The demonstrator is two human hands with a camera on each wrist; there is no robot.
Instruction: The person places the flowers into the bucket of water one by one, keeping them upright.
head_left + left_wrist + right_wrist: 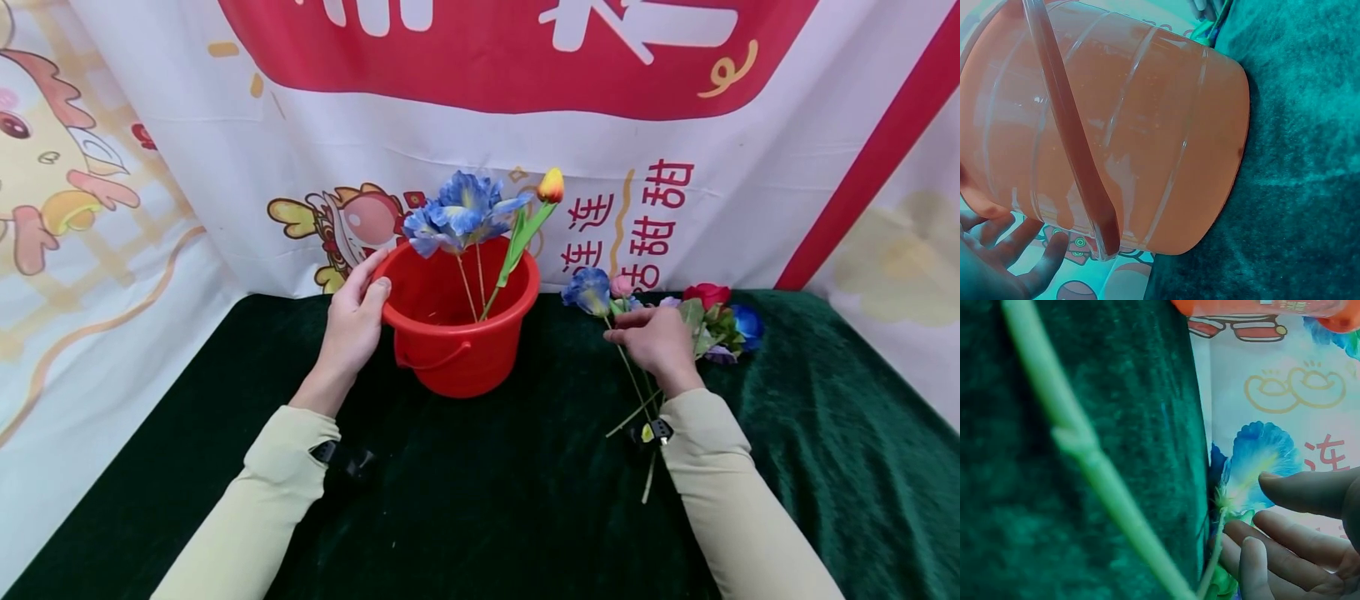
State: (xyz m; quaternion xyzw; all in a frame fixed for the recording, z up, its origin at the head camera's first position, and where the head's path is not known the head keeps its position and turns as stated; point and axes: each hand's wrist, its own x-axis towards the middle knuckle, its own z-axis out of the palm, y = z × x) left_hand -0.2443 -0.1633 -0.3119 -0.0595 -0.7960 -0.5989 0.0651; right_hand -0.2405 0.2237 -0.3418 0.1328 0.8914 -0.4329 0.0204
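A red plastic bucket (468,362) stands upright on the cloth. My left hand (352,321) holds its left rim; in the left wrist view, the fingers (1022,240) lie against the outer side, some tips hidden. Two blue flowers (465,208) and a yellow-orange tulip (551,187) lean inside the bucket. To the right, my right hand (654,340) is at the stem of another blue artificial flower (587,292). In the right wrist view, that flower's stem (1215,556) runs against the fingertips, while the thumb (1300,490) stays apart from the fingers.
A red rose (707,295), a deep blue flower (747,327) and a pink bloom (622,286) lie right of the bucket, with crossed stems (633,414). Dark green cloth (480,508) covers the table. A printed banner (480,133) hangs behind it.
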